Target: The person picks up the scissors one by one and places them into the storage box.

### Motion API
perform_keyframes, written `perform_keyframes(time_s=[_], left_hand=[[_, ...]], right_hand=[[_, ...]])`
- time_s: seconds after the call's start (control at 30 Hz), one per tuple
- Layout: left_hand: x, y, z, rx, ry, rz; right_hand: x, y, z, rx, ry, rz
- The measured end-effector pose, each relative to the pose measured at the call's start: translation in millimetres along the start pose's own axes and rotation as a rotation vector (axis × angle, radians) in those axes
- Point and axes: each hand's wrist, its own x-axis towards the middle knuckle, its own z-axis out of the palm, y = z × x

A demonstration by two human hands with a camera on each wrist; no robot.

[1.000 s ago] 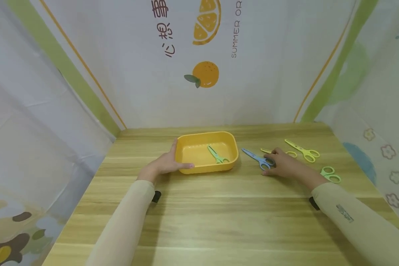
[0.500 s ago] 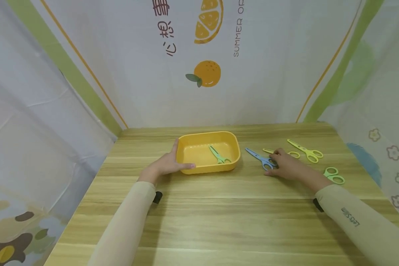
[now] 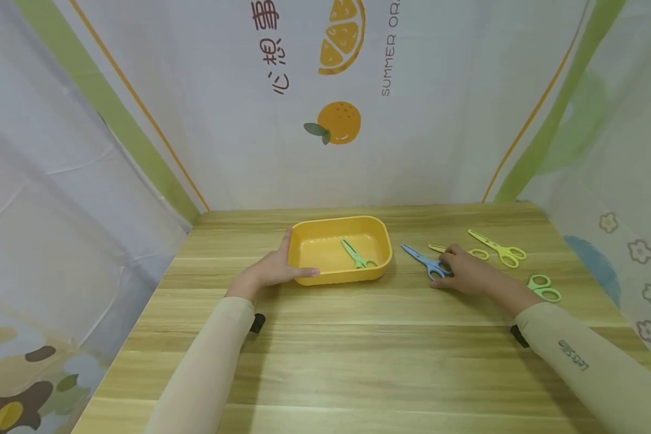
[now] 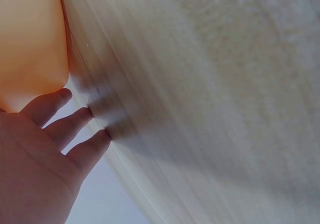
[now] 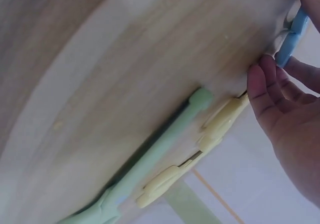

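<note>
My left hand rests against the left end of a yellow plastic box, thumb along its front rim, index finger up its left side. In the left wrist view the other fingers lie fairly straight beside the box, with tips down at the table. Green scissors lie inside the box. On the table to its right, my right hand pinches the handle of blue scissors, blades pointing at the box. Behind that hand lie yellow scissors, partly hidden by it.
A second pair of yellow scissors lies farther right. Nearer me lie more green scissors, partly covered by the right forearm. The wooden table ends at a printed cloth behind, with cloth at both sides too.
The view has shifted slightly. Both hands stay in nearly the same places, and the box and scissors have not visibly moved on the table.
</note>
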Motion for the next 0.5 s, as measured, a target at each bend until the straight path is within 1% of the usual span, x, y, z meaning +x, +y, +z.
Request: perform_keyframes(time_s=[0.1, 0.33, 0.5], left_hand=[[0.2, 0.1, -0.2, -0.002, -0.005, 0.004], [0.0, 0.5, 0.1, -0.004, 0.004, 0.009], [1.5, -0.8, 1.0, -0.008, 0.013, 0.009]], right_hand=[[1.3, 0.3, 0.1, 0.013, 0.021, 0.019], [5.7, -0.3, -3.1, 0.076, 0.107, 0.080], [6.0, -4.8, -8.8, 0.134, 0.194, 0.073]])
